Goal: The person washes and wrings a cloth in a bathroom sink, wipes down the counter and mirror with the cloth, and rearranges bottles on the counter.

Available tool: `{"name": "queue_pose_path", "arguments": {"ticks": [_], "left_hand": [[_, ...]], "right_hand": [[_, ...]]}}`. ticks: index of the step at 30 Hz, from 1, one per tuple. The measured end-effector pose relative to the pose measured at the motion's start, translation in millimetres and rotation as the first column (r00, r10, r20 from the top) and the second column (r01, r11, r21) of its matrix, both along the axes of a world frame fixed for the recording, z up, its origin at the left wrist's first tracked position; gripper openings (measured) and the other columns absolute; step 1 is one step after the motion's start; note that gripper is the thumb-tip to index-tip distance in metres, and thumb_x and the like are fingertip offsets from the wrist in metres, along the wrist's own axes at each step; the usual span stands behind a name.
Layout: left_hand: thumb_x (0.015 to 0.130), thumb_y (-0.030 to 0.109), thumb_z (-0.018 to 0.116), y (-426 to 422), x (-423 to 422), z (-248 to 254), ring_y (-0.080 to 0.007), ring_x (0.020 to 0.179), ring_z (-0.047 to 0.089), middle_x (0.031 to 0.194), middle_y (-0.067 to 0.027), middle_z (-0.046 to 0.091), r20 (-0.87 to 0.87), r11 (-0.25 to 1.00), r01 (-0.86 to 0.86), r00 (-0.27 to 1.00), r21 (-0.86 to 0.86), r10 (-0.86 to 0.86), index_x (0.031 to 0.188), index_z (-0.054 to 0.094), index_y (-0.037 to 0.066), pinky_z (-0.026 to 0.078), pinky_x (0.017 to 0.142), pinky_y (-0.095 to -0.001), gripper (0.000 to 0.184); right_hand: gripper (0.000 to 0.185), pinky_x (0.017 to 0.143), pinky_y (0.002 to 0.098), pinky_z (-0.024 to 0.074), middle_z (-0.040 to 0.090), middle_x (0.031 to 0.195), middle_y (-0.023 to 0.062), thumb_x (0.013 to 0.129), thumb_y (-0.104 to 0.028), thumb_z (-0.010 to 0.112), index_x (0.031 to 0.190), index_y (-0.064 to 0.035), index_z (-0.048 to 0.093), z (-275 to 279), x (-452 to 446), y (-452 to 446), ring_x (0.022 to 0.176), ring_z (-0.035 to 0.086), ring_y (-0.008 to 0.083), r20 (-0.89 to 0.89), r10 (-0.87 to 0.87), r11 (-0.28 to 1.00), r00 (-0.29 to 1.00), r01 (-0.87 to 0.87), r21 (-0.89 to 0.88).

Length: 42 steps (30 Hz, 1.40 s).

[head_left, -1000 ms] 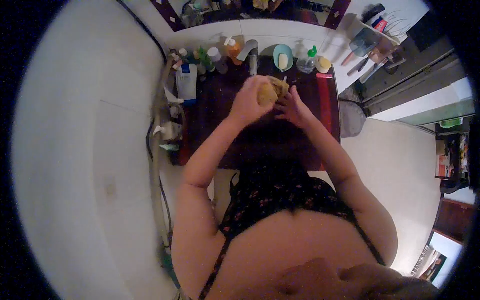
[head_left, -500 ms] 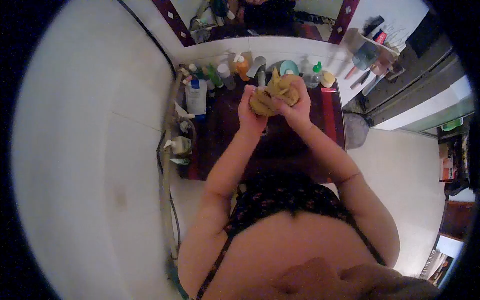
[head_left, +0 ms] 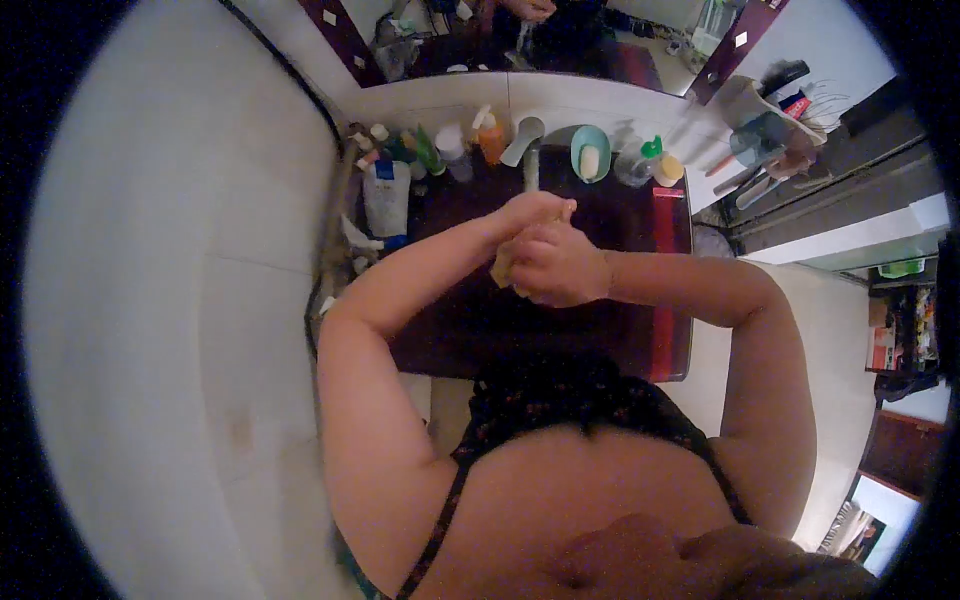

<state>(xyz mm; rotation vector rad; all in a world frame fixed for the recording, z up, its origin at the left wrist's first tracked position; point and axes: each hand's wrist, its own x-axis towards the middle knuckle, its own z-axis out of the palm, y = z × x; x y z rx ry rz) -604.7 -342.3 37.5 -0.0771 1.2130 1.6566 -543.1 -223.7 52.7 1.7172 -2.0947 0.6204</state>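
Over the dark sink [head_left: 450, 325], both hands are closed tightly around a yellowish cloth [head_left: 502, 265] that is squeezed into a twisted bundle. My left hand [head_left: 532, 210] grips its upper part, just in front of the faucet [head_left: 530, 165]. My right hand [head_left: 562, 268] wraps round the lower part, its fingers curled over the front. Most of the cloth is hidden by the fingers; a small end shows at the left of my right hand.
Behind the sink stand an orange pump bottle [head_left: 490, 138], a teal soap dish [head_left: 577, 148] with a soap bar [head_left: 590, 162], and a green-topped bottle [head_left: 635, 165]. A white tube [head_left: 386, 200] is at the left rim. Above hangs a mirror [head_left: 590, 55].
The cloth, loosely bunched before, is now squeezed tight. Both hands have come lower and nearer to me, right hand below left, with elbows spread wider. The view has shifted slightly.
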Motion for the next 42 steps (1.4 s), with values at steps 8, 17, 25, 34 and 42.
{"name": "queue_pose_path", "arguments": {"ticks": [8, 17, 25, 34, 42], "left_hand": [[0.078, 0.023, 0.056, 15.4, 26.2, -102.0, -0.0175, 0.053, 0.054, 0.057, -0.0048, 0.054, -0.324, 0.857, 0.268, 0.843, -0.439, -0.429, 0.062, 0.055, 0.007, 0.042, 0.050, -0.0350, 0.023], [0.079, 0.045, 0.055, -15.5, 13.3, -117.4, -0.0182, 0.067, 0.058, 0.077, -0.0065, 0.060, -0.168, 0.918, 0.099, 0.970, -0.385, -0.175, 0.081, 0.059, 0.007, 0.047, 0.059, -0.0350, 0.038], [0.083, 0.043, 0.052, -15.6, 65.7, -26.9, -0.0156, 0.087, 0.058, 0.097, -0.0048, 0.059, -0.212, 0.984, -0.143, 0.964, 0.108, 0.163, 0.103, 0.055, 0.008, 0.049, 0.070, -0.0325, 0.040], [0.080, 0.027, 0.061, 16.2, 87.3, -12.1, -0.0165, 0.082, 0.057, 0.091, -0.0019, 0.056, -0.450, 0.998, -0.069, 0.890, 0.011, 0.066, 0.109, 0.046, 0.005, 0.048, 0.072, -0.0329, 0.040], [0.079, 0.020, 0.062, 88.0, 102.6, 41.0, -0.0150, 0.089, 0.056, 0.093, -0.0058, 0.060, -0.391, 0.880, 0.044, 0.905, 0.474, 0.165, 0.103, 0.055, 0.002, 0.044, 0.078, -0.0286, 0.031]], "right_hand": [[0.017, 0.063, 0.0380, 0.0465, 0.052, 0.083, 0.0083, 0.067, -0.023, 0.055, 0.076, -0.0092, 0.056, -78.8, 29.5, -15.9, 0.078, 0.053, 0.0255, -0.030, 0.211, 0.936, 0.977, -0.193, 0.294], [0.022, 0.074, 0.0380, 0.0457, 0.054, 0.092, 0.0086, 0.069, -0.024, 0.057, 0.085, -0.0096, 0.057, -63.0, 15.3, -9.2, 0.090, 0.052, 0.0271, 0.091, 0.023, 0.994, 0.996, -0.032, 0.102], [0.055, 0.078, 0.0365, 0.0459, 0.056, 0.105, 0.0185, 0.083, -0.038, 0.051, 0.122, -0.0022, 0.038, -34.3, 44.0, 112.2, 0.095, 0.056, 0.0273, 0.904, -0.427, 0.608, 0.009, 0.743, 0.280], [0.053, 0.093, 0.0304, 0.0371, 0.051, 0.114, 0.0079, 0.076, -0.018, 0.061, 0.122, -0.0015, 0.041, 63.1, 145.1, 153.7, 0.107, 0.047, 0.0166, 0.928, -0.061, 0.526, 0.367, 0.802, -0.282], [0.036, 0.080, 0.0264, 0.0432, 0.060, 0.097, 0.0071, 0.079, -0.018, 0.060, 0.109, 0.0007, 0.054, 118.3, 140.4, 141.4, 0.088, 0.055, 0.0126, 0.784, -0.469, 0.514, 0.407, 0.847, -0.132]]}}
